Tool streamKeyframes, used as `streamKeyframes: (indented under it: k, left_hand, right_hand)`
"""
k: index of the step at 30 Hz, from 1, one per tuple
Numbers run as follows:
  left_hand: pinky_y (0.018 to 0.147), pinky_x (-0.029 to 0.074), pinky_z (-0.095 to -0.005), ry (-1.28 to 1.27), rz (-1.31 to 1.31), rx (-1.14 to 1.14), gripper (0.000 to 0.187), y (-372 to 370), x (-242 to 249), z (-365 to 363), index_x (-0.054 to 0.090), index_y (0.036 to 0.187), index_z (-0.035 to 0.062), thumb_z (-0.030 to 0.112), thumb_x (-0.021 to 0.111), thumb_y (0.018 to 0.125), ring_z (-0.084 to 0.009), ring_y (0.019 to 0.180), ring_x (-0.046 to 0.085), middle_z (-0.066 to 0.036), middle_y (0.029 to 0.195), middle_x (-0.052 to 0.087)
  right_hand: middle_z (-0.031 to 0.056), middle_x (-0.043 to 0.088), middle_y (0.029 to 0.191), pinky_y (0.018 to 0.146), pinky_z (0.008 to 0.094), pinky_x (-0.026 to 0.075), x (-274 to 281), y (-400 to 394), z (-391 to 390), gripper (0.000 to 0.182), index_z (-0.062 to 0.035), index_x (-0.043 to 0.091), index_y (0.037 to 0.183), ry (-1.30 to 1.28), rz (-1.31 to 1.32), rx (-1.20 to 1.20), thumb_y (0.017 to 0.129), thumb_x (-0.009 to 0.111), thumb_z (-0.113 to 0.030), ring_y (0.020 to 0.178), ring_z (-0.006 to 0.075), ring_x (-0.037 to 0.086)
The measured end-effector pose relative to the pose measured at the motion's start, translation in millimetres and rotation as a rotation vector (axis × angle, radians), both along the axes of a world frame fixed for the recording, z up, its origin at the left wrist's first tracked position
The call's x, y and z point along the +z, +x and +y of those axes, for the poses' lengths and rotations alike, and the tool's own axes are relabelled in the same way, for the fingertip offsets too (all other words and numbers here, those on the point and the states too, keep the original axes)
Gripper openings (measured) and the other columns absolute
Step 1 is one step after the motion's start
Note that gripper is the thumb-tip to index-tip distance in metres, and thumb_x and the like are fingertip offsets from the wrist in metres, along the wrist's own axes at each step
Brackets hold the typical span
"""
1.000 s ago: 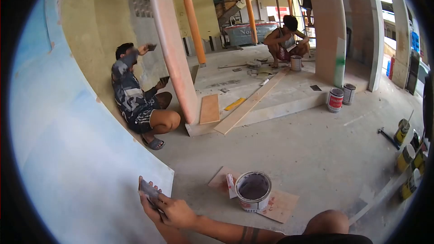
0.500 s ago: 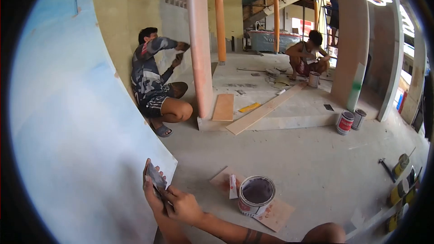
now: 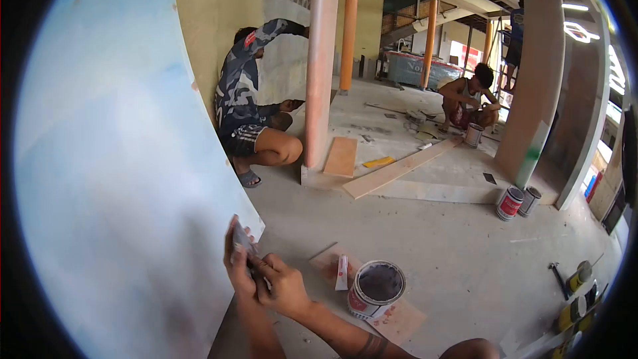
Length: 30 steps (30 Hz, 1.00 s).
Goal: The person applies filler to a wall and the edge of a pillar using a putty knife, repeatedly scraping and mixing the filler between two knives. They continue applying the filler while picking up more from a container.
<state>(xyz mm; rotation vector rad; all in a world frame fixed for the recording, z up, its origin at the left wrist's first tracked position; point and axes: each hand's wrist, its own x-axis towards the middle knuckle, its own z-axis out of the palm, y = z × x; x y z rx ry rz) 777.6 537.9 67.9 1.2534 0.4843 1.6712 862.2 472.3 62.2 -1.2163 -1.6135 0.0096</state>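
Note:
Both my hands are close together beside the lower corner of a pale blue panel (image 3: 119, 179). My left hand (image 3: 238, 266) is wrapped round a flat grey plate (image 3: 243, 235), held upright with its fingertips showing past the far edge. Against the lower part of that plate, my right hand (image 3: 284, 287) is closed on a tool that is mostly hidden by the fingers. To the right of my hands, an open can of grey paste (image 3: 379, 282) stands on a stained board (image 3: 401, 320), next to a white and red tube (image 3: 342, 271).
One person squats left by a pink column (image 3: 321, 60); another squats farther back near a can (image 3: 474, 134). A long plank (image 3: 399, 169) and a short board (image 3: 341, 157) lie on the raised step. Two cans (image 3: 510, 203), a hammer (image 3: 558, 279) and several yellow containers (image 3: 571, 312) are at right.
The view has turned, shifting the scene. My hands stay together on the plate and tool. The person at left has raised one arm behind the column and lowered the other hand.

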Motion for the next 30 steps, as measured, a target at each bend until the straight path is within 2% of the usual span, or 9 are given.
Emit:
streamKeyframes:
  k: [6,8,12,16,20,22,27,28,30]
  left_hand:
    - [0.096,0.042,-0.0331,-0.034,-0.072,-0.115,0.070,9,-17,-6,0.041,0.148,-0.0004,0.044,0.051,0.095,-0.0204,0.110,0.052,-0.013,0.130,0.054]
    - [0.104,0.039,-0.0355,-0.059,-0.068,-0.097,0.071,35,8,-39,0.038,0.149,-0.0025,0.043,0.050,0.095,-0.0226,0.120,0.051,-0.015,0.135,0.053]
    - [0.107,0.037,-0.0385,-0.036,-0.082,-0.091,0.072,17,-13,-13,0.039,0.147,-0.0060,0.043,0.050,0.095,-0.0251,0.128,0.047,-0.015,0.139,0.050]
    - [0.095,0.043,-0.0365,-0.152,-0.145,0.004,0.064,-12,-25,10,0.042,0.149,0.0062,0.046,0.046,0.098,-0.0200,0.105,0.052,-0.011,0.121,0.057]
    - [0.102,0.039,-0.0364,-0.129,-0.304,-0.283,0.062,0,-30,-5,0.040,0.149,0.0011,0.037,0.045,0.099,-0.0220,0.116,0.051,-0.014,0.135,0.051]
    - [0.106,0.038,-0.0374,-0.096,-0.201,-0.232,0.065,28,-17,-25,0.038,0.150,0.0015,0.040,0.048,0.098,-0.0240,0.121,0.050,-0.013,0.136,0.052]
    - [0.110,0.035,-0.0370,-0.146,-0.055,-0.221,0.066,19,-12,-18,0.041,0.148,0.0004,0.039,0.052,0.097,-0.0256,0.127,0.049,-0.013,0.139,0.052]
    - [0.105,0.040,-0.0396,-0.125,-0.053,-0.203,0.063,12,-17,-7,0.045,0.147,0.0028,0.040,0.052,0.096,-0.0268,0.124,0.051,-0.015,0.136,0.053]
    - [0.101,0.044,-0.0424,-0.244,-0.296,-0.262,0.061,6,-22,-6,0.048,0.144,0.0050,0.041,0.052,0.095,-0.0285,0.118,0.054,-0.016,0.131,0.057]
  right_hand:
    - [0.0099,0.060,0.086,0.057,0.0390,0.053,6,12,7,0.047,-0.0074,0.067,0.124,0.023,-0.017,-0.105,0.077,0.064,-0.004,0.065,0.0298,0.064]
    - [0.0101,0.060,0.087,0.057,0.0395,0.053,7,30,15,0.047,-0.0075,0.066,0.125,0.025,0.016,-0.124,0.078,0.064,-0.004,0.066,0.0301,0.064]
    - [0.0102,0.060,0.088,0.058,0.0408,0.053,3,15,8,0.047,-0.0069,0.066,0.123,-0.001,-0.014,-0.110,0.077,0.064,-0.003,0.068,0.0306,0.065]
    - [0.0102,0.060,0.090,0.060,0.0424,0.054,-17,-7,5,0.050,-0.0073,0.065,0.123,-0.033,-0.098,0.077,0.073,0.065,-0.004,0.070,0.0328,0.065]
    - [0.0106,0.059,0.091,0.059,0.0420,0.054,-13,0,2,0.053,-0.0089,0.064,0.125,-0.015,-0.035,-0.050,0.073,0.066,-0.004,0.068,0.0335,0.064]
    - [0.0111,0.059,0.090,0.059,0.0418,0.054,2,22,3,0.051,-0.0089,0.065,0.125,-0.064,-0.029,-0.170,0.075,0.065,-0.003,0.066,0.0337,0.063]
    - [0.0124,0.061,0.088,0.060,0.0418,0.053,3,51,24,0.039,-0.0062,0.066,0.122,-0.045,-0.002,-0.002,0.083,0.062,-0.004,0.068,0.0349,0.063]
    - [0.0128,0.062,0.092,0.061,0.0422,0.053,2,54,26,0.037,-0.0051,0.066,0.121,-0.062,-0.002,0.042,0.084,0.063,-0.006,0.070,0.0359,0.064]
    - [0.0143,0.064,0.094,0.063,0.0414,0.053,5,63,31,0.032,-0.0023,0.067,0.117,-0.023,0.031,0.075,0.086,0.064,-0.008,0.071,0.0345,0.065]
